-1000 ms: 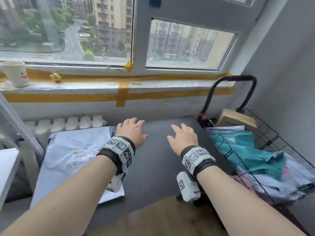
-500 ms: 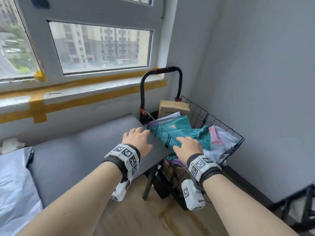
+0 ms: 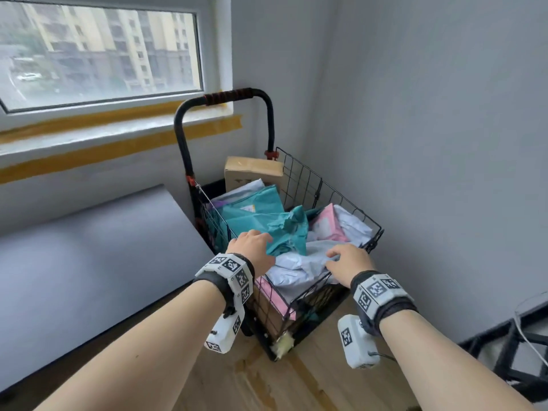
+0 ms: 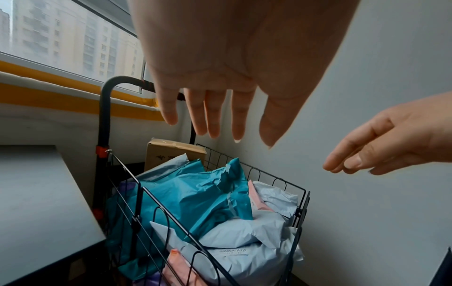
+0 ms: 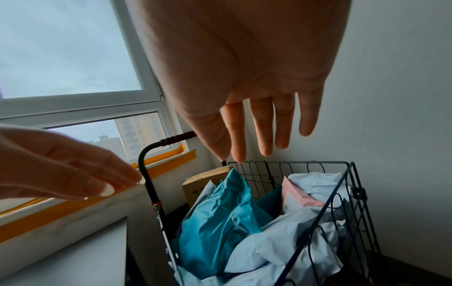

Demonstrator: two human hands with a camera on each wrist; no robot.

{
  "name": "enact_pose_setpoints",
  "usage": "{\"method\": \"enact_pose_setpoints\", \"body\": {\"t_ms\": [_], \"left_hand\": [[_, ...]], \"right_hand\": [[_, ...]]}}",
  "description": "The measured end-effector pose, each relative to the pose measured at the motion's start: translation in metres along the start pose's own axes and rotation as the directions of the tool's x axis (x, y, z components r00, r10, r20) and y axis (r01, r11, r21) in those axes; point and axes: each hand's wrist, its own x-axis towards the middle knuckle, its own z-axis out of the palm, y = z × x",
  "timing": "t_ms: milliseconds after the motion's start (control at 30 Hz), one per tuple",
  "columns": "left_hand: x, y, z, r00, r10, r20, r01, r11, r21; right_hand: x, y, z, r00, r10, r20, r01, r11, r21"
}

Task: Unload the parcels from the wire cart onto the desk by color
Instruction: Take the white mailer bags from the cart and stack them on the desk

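The black wire cart (image 3: 302,179) stands in the corner to the right of the grey desk (image 3: 89,247). It holds a crumpled teal parcel (image 3: 261,221), pale white parcels (image 3: 299,265), a pink parcel (image 3: 326,223) and a cardboard box (image 3: 252,170) at the back. My left hand (image 3: 255,241) hovers over the teal parcel near the cart's left rim, fingers straight and holding nothing (image 4: 215,116). My right hand (image 3: 347,259) hovers over the white parcels at the front right, also with fingers straight and nothing in them (image 5: 257,135).
The cart's black handle (image 3: 225,96) rises against the window sill with yellow tape (image 3: 118,149). A grey wall (image 3: 430,143) is close on the cart's right. A black metal frame (image 3: 519,351) stands on the wooden floor (image 3: 267,381) at the lower right.
The view has swung right from the desk to the cart. Both hands moved from above the desk to above the cart. The pale parcel lying on the desk has left the view.
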Motion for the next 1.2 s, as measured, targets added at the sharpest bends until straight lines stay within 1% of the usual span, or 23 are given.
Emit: {"method": "enact_pose_setpoints", "body": {"t_ms": [167,300,433,600,700,800,967,1033,1100,1167,1200], "left_hand": [[0.045,0.016,0.018,0.996,-0.006,0.086,0.006,1.0,0.0],[0.098,0.028,0.041,0.991,0.006,0.133,-0.003,1.0,-0.023],[0.158,0.05,0.055,0.982,0.035,0.184,-0.022,0.997,-0.071],[0.228,0.077,0.062,0.97,0.084,0.227,-0.073,0.996,-0.054],[0.261,0.093,0.075,0.947,0.13,0.293,-0.125,0.992,-0.036],[0.281,0.11,0.096,0.921,0.149,0.36,-0.166,0.986,0.015],[0.297,0.132,0.137,0.883,0.15,0.444,-0.232,0.963,0.136],[0.299,0.132,0.15,0.877,0.123,0.464,-0.225,0.959,0.171],[0.303,0.13,0.155,0.863,0.073,0.5,-0.208,0.953,0.219],[0.309,0.127,0.154,0.843,0.019,0.537,-0.173,0.956,0.238],[0.312,0.127,0.149,0.846,-0.001,0.534,-0.145,0.962,0.231]], "right_hand": [[0.044,0.024,0.004,1.0,-0.003,0.027,0.002,0.999,0.043],[0.086,0.044,0.005,0.995,0.03,0.091,-0.033,0.999,0.027],[0.141,0.064,0.001,0.987,0.087,0.132,-0.089,0.996,0.008],[0.199,0.079,-0.001,0.968,0.136,0.209,-0.145,0.989,0.031],[0.228,0.09,0.005,0.956,0.165,0.244,-0.181,0.982,0.046],[0.249,0.099,0.013,0.938,0.171,0.3,-0.199,0.978,0.063],[0.275,0.114,0.021,0.919,0.171,0.355,-0.21,0.975,0.072],[0.284,0.121,0.024,0.912,0.174,0.372,-0.216,0.974,0.072],[0.292,0.126,0.023,0.907,0.156,0.391,-0.195,0.979,0.063],[0.298,0.129,0.02,0.896,0.137,0.423,-0.171,0.984,0.043],[0.301,0.131,0.018,0.892,0.129,0.434,-0.161,0.986,0.037]]}}
